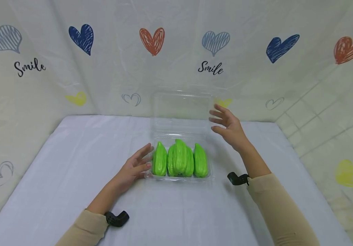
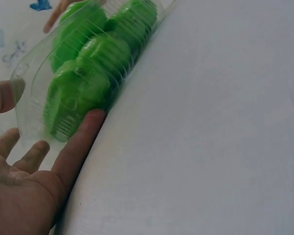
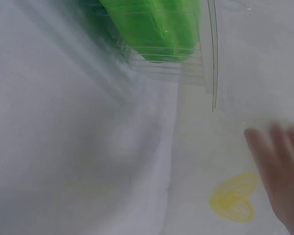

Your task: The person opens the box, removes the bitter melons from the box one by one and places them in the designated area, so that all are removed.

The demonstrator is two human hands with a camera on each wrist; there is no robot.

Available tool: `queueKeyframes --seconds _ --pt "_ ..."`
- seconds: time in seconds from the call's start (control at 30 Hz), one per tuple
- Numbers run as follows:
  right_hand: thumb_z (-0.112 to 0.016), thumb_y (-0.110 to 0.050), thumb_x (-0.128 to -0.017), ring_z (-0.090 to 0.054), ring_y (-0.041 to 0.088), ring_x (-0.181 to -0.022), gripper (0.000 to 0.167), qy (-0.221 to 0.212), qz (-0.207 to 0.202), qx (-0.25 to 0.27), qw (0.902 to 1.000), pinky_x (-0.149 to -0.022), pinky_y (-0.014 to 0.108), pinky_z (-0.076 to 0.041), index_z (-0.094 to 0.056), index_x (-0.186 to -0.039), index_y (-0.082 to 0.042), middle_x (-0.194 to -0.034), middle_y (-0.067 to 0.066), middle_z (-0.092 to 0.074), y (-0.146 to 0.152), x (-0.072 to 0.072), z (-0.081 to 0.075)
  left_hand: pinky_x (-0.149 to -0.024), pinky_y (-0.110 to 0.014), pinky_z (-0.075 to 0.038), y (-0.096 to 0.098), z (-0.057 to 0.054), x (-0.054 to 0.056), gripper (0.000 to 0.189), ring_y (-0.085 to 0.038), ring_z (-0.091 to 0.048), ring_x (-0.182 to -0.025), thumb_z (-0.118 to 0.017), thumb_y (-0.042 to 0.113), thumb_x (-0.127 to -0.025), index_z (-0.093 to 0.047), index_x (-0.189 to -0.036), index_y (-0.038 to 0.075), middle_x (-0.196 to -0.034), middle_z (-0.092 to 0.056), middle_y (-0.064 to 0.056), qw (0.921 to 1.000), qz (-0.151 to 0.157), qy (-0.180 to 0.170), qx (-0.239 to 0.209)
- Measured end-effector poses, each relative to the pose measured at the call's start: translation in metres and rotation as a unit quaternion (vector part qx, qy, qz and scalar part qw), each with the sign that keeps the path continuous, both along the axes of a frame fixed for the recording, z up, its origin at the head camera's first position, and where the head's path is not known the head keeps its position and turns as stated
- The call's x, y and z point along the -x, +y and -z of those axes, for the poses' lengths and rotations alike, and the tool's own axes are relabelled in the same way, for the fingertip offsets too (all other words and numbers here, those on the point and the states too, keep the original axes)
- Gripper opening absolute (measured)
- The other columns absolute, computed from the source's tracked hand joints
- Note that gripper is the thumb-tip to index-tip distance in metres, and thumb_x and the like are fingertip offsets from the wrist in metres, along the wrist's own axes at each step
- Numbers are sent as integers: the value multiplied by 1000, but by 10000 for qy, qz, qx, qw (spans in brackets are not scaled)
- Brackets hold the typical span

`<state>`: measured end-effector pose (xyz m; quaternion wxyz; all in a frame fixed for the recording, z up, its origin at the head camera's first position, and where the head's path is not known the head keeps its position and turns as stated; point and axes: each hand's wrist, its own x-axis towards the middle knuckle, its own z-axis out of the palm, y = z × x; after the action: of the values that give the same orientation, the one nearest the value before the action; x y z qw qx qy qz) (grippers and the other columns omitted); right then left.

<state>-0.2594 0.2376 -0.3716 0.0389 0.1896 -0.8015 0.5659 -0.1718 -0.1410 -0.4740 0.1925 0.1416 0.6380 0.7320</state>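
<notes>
A clear plastic clamshell box [image 1: 177, 179] stands on the table with its lid [image 1: 182, 94] raised upright at the back. Inside lie several bright green, ribbed, pepper-like vegetables [image 1: 180, 157], one resting on top of others in the middle. My left hand [image 1: 130, 169] is against the box's left side, fingers extended. In the left wrist view one finger lies along the box's lower wall [image 2: 63, 129] and another fingertip is at the rim. My right hand [image 1: 230, 128] is raised beside the lid's right edge, its fingers spread and holding nothing.
A white cloth covers the table [image 1: 176, 212]. Behind it hangs a pale curtain [image 1: 176, 75] printed with hearts and the word Smile. A black wrist device [image 1: 117, 218] sits at the left cuff and another [image 1: 237, 178] at the right one.
</notes>
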Motion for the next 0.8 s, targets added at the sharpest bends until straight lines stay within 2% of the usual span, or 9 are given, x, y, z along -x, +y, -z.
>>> queueKeyframes --seconds 0.4,0.57,0.8 --pt "-61 7 -92 -49 37 -136 79 -147 -81 70 9998 -89 18 -52 -27 -159 -19 -154 15 -43 -2 3 8 -92 -40 -55 1 -1 1 71 -35 -21 -151 -53 7 -102 -17 -161 20 -166 -19 -2 10000 -27 -46 -46" --pt "-61 5 -92 -46 37 -138 79 -452 -77 313 9985 -88 21 -54 -26 -159 -18 -156 17 -40 -2 4 11 -90 -39 -55 0 1 2 71 -36 -20 -151 -52 4 -102 -16 -161 18 -166 -18 -5 9999 -13 -55 -102" --pt "-60 -3 -98 -39 39 -142 72 -1006 -251 825 9912 -90 33 -56 -24 -159 -15 -159 17 -34 -1 7 14 -90 -38 -56 0 -2 0 75 -36 -18 -151 -56 6 -100 -14 -161 18 -167 -16 -5 9997 57 -104 -227"
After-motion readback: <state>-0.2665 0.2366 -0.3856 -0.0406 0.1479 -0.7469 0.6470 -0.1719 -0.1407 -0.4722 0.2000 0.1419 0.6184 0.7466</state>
